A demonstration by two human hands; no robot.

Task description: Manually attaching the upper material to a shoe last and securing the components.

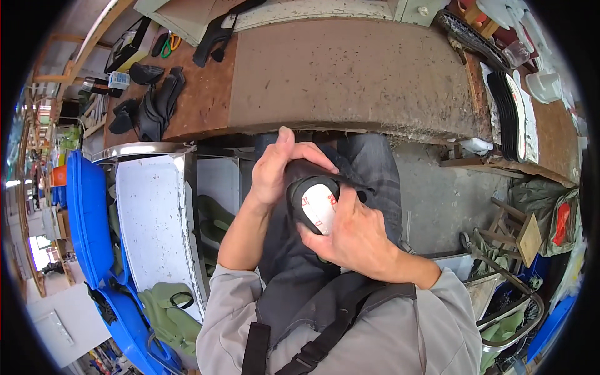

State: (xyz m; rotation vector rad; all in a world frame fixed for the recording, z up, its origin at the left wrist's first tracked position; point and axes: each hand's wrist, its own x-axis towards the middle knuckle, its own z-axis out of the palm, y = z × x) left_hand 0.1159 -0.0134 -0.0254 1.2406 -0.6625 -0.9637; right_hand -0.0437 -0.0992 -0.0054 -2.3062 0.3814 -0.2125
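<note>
Over my lap, both hands hold a black shoe upper (pixel 292 199). Its rounded end faces me, with a dark rim around a white oval piece (pixel 317 209) that bears red print. My left hand (pixel 274 167) is wrapped over the far left side, its thumb pointing up and its fingers lying across the top. On the near right side, my right hand (pixel 356 236) grips the edge, with the thumb low by the white piece and the fingers bent over the rim. A dark flap of the upper sticks out to the right above my right hand. Its far end is hidden by my hands.
A worn brown workbench (pixel 350 75) spans the far side. Black cut pieces (pixel 159 106) lie at its left, near orange- and green-handled scissors (pixel 170 45). A stack of black-edged sheets (pixel 507 115) sits right. Left stand a white-topped stand (pixel 153 225) and blue bins (pixel 87 212); a wooden stool (pixel 522 234) stands right.
</note>
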